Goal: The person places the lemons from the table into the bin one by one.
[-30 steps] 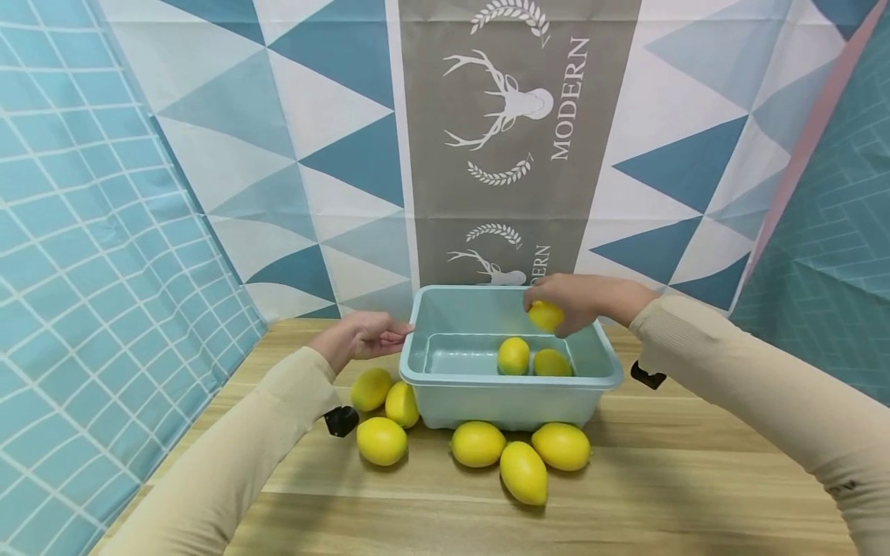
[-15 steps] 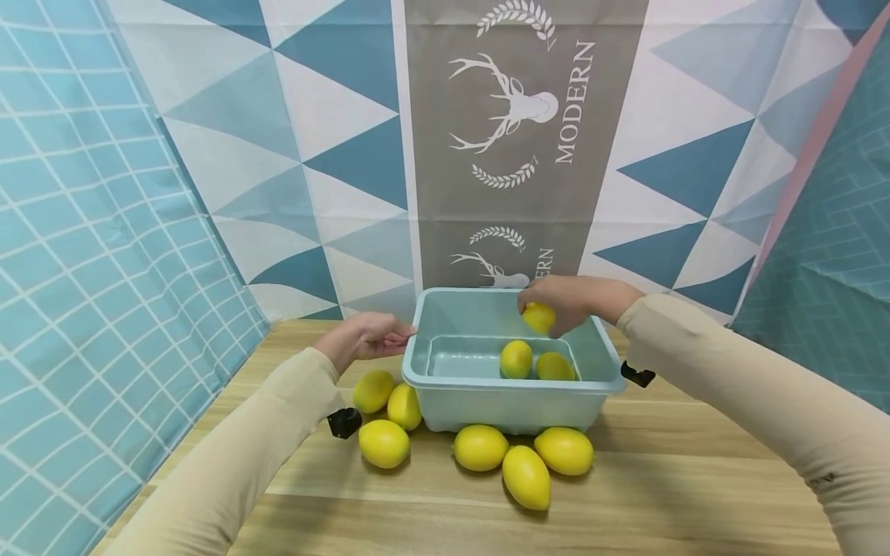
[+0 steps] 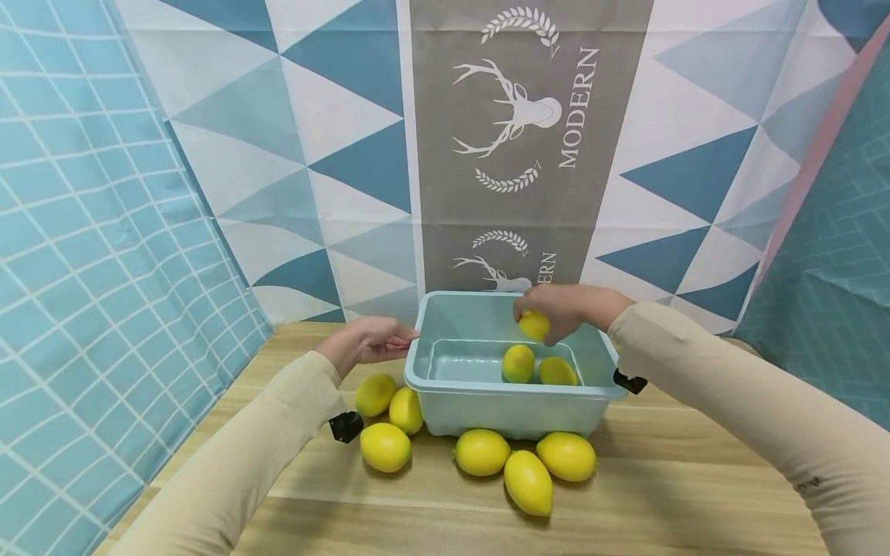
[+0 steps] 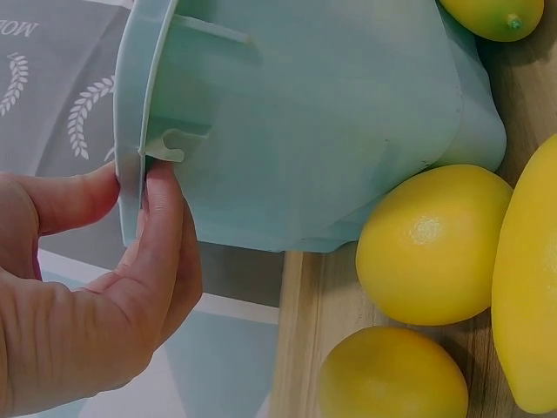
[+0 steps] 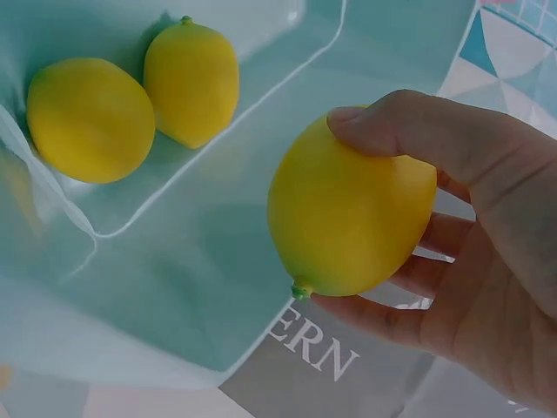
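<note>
A light blue plastic bin [image 3: 511, 409] stands on the wooden table. My left hand [image 3: 367, 340] pinches the rim at its left end; in the left wrist view the thumb lies on the outer side of the rim [image 4: 130, 131] and the fingers are tucked beneath its lip. Above the bin's right half, my right hand [image 3: 566, 309] grips a yellow lemon [image 5: 352, 209], thumb on one side and fingers round the other. Two more lemons lie side by side on the bin floor, one lemon [image 5: 91, 120] beside another [image 5: 191, 84].
In front of the bin lie three lemons, the nearest lemon [image 3: 528, 483] between the other two. Three more, among them a lemon [image 3: 385, 447], sit by its left front corner. A patterned cloth [image 3: 348, 154] hangs right behind the bin.
My right hand, with the lemon, has shifted slightly left over the bin. The left hand keeps its pinch on the rim. The whole head view has drifted slightly.
</note>
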`<state>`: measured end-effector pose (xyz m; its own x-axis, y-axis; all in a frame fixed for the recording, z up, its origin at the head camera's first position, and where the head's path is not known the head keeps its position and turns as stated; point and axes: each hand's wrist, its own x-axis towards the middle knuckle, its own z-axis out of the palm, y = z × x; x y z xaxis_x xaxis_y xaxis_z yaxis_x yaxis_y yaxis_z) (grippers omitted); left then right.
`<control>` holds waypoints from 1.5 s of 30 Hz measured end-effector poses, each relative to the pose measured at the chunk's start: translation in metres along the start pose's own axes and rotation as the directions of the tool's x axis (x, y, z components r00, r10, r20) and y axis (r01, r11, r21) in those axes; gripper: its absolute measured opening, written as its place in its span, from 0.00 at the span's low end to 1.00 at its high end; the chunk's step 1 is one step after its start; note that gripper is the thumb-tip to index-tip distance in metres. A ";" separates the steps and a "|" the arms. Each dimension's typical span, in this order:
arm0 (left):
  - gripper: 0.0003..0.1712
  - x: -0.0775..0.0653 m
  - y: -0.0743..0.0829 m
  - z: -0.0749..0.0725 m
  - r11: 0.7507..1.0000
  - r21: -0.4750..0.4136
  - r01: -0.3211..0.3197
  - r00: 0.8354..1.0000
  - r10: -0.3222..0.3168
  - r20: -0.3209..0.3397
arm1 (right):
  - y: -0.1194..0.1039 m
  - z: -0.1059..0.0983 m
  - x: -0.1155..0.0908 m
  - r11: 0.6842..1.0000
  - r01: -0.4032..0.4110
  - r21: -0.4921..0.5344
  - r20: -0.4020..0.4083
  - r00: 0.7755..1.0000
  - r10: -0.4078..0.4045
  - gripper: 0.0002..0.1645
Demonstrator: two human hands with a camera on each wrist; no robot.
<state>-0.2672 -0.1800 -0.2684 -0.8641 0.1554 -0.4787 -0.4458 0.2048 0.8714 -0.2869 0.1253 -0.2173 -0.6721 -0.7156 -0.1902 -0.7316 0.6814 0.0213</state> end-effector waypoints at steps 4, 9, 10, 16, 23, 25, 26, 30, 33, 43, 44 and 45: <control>0.23 0.000 0.000 0.001 1.000 0.010 0.001 1.000 -0.001 -0.003 | -0.003 0.003 0.004 1.000 0.024 0.001 0.004 1.000 -0.024 0.27; 0.24 0.000 -0.001 0.001 1.000 0.003 0.005 1.000 -0.005 -0.002 | -0.005 0.006 0.008 0.998 0.057 -0.006 0.010 0.998 -0.057 0.27; 0.24 0.000 -0.001 0.001 1.000 0.001 0.004 1.000 -0.004 -0.002 | -0.005 0.006 0.009 0.998 0.059 -0.007 0.010 0.998 -0.059 0.27; 0.24 0.000 -0.001 0.001 1.000 0.003 0.001 1.000 -0.001 -0.004 | -0.004 0.006 0.013 0.998 0.053 -0.015 0.016 0.998 -0.053 0.28; 0.20 -0.001 -0.001 0.003 0.999 0.049 -0.019 0.999 0.020 -0.029 | 0.000 0.006 0.015 1.000 0.004 0.010 0.010 1.000 -0.004 0.28; 0.20 -0.001 0.000 0.003 0.998 0.064 -0.024 0.999 0.027 -0.041 | 0.002 0.005 0.015 1.000 -0.003 0.028 -0.001 1.000 0.003 0.28; 0.20 -0.001 0.000 0.004 0.998 0.064 -0.025 0.999 0.028 -0.046 | 0.003 0.005 0.015 0.999 -0.004 0.034 -0.004 1.000 0.005 0.28; 0.21 -0.001 -0.001 0.003 0.999 0.041 -0.025 0.999 0.027 -0.046 | 0.005 0.004 0.018 0.999 -0.003 0.041 -0.001 1.000 0.003 0.27; 0.19 -0.002 -0.002 0.003 0.999 0.024 -0.023 0.999 0.024 -0.038 | 0.007 0.007 0.021 0.999 -0.017 0.041 0.010 1.000 0.017 0.27; 0.18 0.000 -0.001 0.002 1.000 0.009 -0.016 1.000 0.016 -0.024 | 0.012 0.012 0.027 0.996 -0.057 0.062 0.047 0.997 0.054 0.30; 0.18 0.000 0.000 0.001 1.000 0.011 -0.014 1.000 0.014 -0.026 | 0.012 0.013 0.027 0.996 -0.059 0.063 0.050 0.997 0.056 0.31; 0.18 0.000 0.000 0.001 1.000 0.012 -0.011 1.000 0.012 -0.027 | 0.012 0.013 0.028 0.997 -0.057 0.060 0.051 0.997 0.054 0.31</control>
<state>-0.2670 -0.1790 -0.2691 -0.8753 0.1317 -0.4654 -0.4332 0.2144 0.8754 -0.3125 0.1155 -0.2352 -0.7040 -0.6690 -0.2385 -0.6839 0.7291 -0.0267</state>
